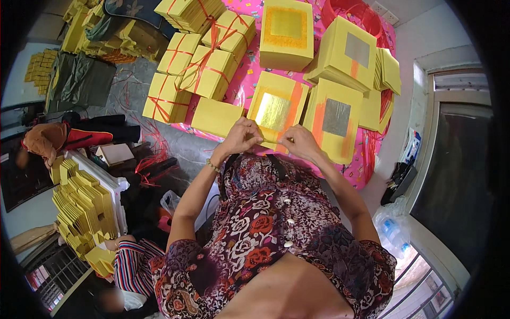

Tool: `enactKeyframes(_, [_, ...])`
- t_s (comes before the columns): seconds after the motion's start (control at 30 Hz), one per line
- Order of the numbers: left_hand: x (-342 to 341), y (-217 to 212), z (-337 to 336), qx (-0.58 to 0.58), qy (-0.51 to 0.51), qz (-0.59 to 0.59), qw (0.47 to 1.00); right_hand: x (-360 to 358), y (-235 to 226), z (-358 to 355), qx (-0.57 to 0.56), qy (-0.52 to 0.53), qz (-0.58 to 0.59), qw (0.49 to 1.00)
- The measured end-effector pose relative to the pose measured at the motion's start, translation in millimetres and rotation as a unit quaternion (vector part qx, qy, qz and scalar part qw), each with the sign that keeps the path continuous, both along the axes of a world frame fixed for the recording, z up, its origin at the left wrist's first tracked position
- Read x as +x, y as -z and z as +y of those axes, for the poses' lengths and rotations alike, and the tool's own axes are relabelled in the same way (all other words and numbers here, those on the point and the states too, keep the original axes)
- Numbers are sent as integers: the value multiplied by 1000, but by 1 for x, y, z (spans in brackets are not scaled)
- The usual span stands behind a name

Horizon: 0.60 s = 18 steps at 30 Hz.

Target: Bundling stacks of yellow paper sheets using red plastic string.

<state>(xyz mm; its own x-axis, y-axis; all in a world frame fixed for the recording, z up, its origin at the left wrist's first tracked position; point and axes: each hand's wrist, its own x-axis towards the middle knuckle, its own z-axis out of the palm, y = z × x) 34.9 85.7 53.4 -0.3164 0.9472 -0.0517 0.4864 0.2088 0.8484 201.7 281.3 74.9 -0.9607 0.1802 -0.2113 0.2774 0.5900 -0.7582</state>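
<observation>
At the near edge of the pink table, my left hand (pixel 242 137) and my right hand (pixel 300 142) are closed in pinches on the near edge of a yellow paper sheet (pixel 295 96). The edge looks rolled or folded between my fingertips. A shiny gold square and an orange band mark the sheet. To its right, a stack of yellow paper with a silver square (pixel 336 118) is close to my right hand. Left of the sheet, beside my left hand, lies a plain yellow paper stack (pixel 217 117).
Bundles of yellow paper tied with red ribbon (pixel 208 72) stand at the table's left. Farther back are more paper stacks (pixel 287 56) and a red basket (pixel 355 13). Loose red ribbon (pixel 154 146) trails on the floor. Two other people sit or bend at the left, near folded yellow paper (pixel 85 204).
</observation>
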Motion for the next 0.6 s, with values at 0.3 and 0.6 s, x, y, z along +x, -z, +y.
enactKeyframes(0.3, [3, -5, 1, 7, 0, 26, 1000, 12, -10, -16, 108, -35, 88, 990])
enactKeyframes(0.6, [27, -55, 18, 175, -129, 260, 941, -14, -32, 25, 40, 61, 58, 996])
